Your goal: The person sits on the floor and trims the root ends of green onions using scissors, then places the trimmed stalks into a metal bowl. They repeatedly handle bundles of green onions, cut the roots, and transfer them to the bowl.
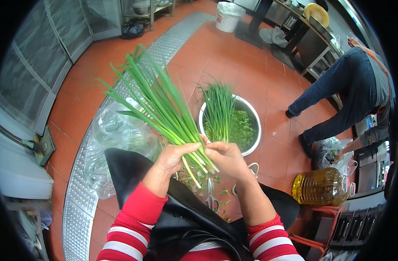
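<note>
A bunch of green onions (pixel 168 120) is gripped around its pale lower stems by my left hand (pixel 174 156). Its long leaves fan out up and to the left. My right hand (pixel 225 158) pinches at the stems near the root ends, but what exactly its fingertips hold is partly hidden. Just beyond my hands stands a steel bowl (pixel 258 125) on the floor. Inside it lie another bunch of thin green stalks (pixel 218 111) and leafy herbs (pixel 243 130) in greenish water or shade. Scissors (pixel 211 199) rest on the floor below my hands, among plant trimmings (pixel 195 177).
A clear plastic bag of greens (pixel 117 140) lies left, over a metal drain cover (pixel 78 222). At right, a person (pixel 349 81) bends over a plastic bag (pixel 333 150) beside a large oil jug (pixel 320 186). A white bucket (pixel 226 21) stands farther back. My black apron (pixel 186 212) covers my lap.
</note>
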The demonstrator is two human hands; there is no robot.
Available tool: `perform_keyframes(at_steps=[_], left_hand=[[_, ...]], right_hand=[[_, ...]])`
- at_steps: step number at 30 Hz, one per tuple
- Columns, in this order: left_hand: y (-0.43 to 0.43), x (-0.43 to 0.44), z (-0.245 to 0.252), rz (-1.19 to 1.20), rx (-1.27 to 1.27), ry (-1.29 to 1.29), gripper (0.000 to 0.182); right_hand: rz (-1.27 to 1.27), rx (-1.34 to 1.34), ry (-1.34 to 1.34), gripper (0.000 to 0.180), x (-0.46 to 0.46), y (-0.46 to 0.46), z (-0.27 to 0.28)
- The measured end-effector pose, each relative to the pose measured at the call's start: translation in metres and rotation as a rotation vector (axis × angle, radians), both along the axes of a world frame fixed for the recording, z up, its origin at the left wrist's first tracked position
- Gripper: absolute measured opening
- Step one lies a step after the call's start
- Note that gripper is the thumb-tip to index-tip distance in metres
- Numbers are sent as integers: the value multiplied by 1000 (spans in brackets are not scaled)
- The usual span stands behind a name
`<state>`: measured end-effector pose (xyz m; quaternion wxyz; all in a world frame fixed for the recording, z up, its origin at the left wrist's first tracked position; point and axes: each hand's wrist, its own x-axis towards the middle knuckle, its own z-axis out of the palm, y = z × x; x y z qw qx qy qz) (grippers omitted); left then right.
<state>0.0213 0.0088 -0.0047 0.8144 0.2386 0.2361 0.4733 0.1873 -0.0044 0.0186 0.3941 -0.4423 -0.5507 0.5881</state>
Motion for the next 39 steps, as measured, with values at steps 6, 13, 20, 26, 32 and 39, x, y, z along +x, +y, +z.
perform_keyframes(at_steps=[6,13,20,26,32,39], left_hand=[[0,-12,0,68,-15,14,22],[4,-36,2,259,-10,-77,22],[4,-55,7,379,57,-30,24],[0,-46,7,319,95,71,23],[-2,-28,4,246,85,241,28],[-4,-25,9,162,62,196,34]], right_hand=[[12,-209,235,13,9,5,-6],[28,-380,400,10,3,1,-15],[104,-393,182,9,32,-10,-28],[191,-261,-292,19,30,-8,-18],[97,342,-436,28,-9,-1,18],[169,-153,-57,23,-10,13,5]])
